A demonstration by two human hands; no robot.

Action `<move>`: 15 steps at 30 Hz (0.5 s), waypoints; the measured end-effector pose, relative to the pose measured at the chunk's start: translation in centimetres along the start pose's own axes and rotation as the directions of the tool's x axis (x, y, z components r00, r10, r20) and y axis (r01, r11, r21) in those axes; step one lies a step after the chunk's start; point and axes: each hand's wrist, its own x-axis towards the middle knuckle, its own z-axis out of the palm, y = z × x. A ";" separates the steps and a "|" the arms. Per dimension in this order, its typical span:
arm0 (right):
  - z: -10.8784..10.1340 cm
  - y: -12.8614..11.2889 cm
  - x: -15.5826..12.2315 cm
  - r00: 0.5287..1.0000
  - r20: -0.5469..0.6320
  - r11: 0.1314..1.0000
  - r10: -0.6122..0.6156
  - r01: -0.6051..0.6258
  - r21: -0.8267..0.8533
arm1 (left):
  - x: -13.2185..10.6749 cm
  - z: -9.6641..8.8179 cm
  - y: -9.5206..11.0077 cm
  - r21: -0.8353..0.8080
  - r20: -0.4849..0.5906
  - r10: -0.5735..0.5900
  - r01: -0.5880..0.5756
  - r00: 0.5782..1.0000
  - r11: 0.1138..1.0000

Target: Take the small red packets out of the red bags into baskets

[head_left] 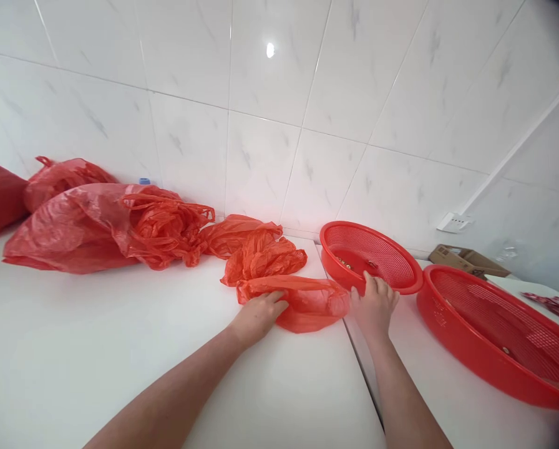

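Left grip (258, 318) pinches bag (310, 304); right (375, 305), basket rim (338, 265).

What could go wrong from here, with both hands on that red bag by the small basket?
1. The right hand sits at the rim of the small basket; a tug on the red bag could knock it and spill the small pieces inside.
2. The bag lies across the seam between the two counters; thin plastic might snag there.
3. The left hand presses only one end, so the bag may slide.
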 end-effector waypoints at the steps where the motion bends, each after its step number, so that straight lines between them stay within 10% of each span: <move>1: -0.1 -0.1 0.0 1.000 0.001 1.000 -0.011 0.011 -0.006 | 0.0 -0.2 -0.3 0.017 0.022 -0.053 0.053 0.998 0.998; 7: -1.1 -1.3 -1.1 0.987 0.128 0.996 -0.094 0.092 0.017 | -0.6 -1.5 -2.6 0.099 -0.034 -0.336 0.338 0.941 0.936; 15: -3.7 -2.2 -2.7 0.952 0.246 0.981 -0.181 0.158 0.114 | -0.7 -1.4 -3.2 0.079 -0.049 -0.391 0.394 0.919 0.916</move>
